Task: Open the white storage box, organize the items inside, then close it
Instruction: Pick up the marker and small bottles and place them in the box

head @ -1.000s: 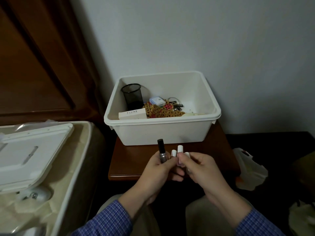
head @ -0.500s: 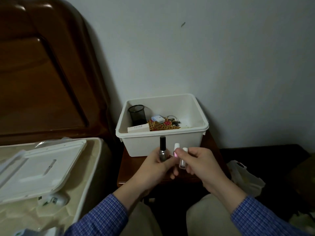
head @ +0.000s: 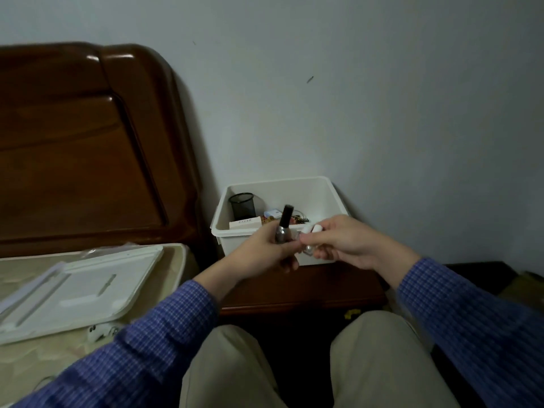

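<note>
The white storage box (head: 335,195) stands open on a dark wooden nightstand (head: 300,293) against the wall. Inside it are a black mesh pen cup (head: 242,205), a flat white carton (head: 245,223) and patterned small items. In front of the box, my left hand (head: 262,254) grips a small bottle with a black cap (head: 284,223), held upright. Close beside it, my right hand (head: 347,240) pinches two small white-capped bottles (head: 312,230). The box's white lid (head: 79,293) lies on the bed at the left.
A brown wooden headboard (head: 82,148) rises behind the bed at the left. A small white object (head: 100,332) lies on the mattress below the lid. My knees in beige trousers fill the bottom. Dark floor with a bag lies at the right.
The camera has tilted up and pulled back. Both hands, still holding the bottles, have risen toward the front of the box, and the white-capped bottles now sit in my right hand.
</note>
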`<state>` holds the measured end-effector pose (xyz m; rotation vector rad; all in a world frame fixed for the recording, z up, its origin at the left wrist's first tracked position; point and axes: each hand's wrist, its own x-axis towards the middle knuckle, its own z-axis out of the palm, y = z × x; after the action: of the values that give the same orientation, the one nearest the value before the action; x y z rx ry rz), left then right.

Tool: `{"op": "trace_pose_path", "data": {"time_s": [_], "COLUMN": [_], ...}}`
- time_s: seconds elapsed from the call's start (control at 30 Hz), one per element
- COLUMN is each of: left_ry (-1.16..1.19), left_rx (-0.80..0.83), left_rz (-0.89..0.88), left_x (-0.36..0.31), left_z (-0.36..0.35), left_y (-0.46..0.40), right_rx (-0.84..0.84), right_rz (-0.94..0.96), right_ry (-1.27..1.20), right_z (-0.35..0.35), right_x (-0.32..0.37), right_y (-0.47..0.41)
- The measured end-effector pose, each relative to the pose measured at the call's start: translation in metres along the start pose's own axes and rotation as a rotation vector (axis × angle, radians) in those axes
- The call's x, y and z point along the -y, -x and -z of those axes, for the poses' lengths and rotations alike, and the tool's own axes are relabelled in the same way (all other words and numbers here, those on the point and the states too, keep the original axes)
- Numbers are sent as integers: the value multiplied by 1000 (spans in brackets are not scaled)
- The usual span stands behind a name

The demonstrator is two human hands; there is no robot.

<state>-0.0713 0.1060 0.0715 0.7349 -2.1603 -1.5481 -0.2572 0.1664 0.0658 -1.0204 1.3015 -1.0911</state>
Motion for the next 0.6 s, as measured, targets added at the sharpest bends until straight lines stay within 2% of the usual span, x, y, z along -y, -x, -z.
{"op": "trace_pose_path", "data": {"time_s": [0.17, 0.4, 0.6], "left_ry": [126, 101, 87], "left_rx": [-76, -184, -196], "left_rz": [5, -43, 44], "left_x": [-3, 15, 40], "left_z": [6, 20, 44], "left_y": [-14, -56, -118], "right_rx": [-12, -25, -31], "right_rz": [70, 115, 145], "right_ry": [61, 74, 274], "right_z": [10, 25, 53], "right_x": [21, 22, 20], "right_y": [-7, -59, -119]}}
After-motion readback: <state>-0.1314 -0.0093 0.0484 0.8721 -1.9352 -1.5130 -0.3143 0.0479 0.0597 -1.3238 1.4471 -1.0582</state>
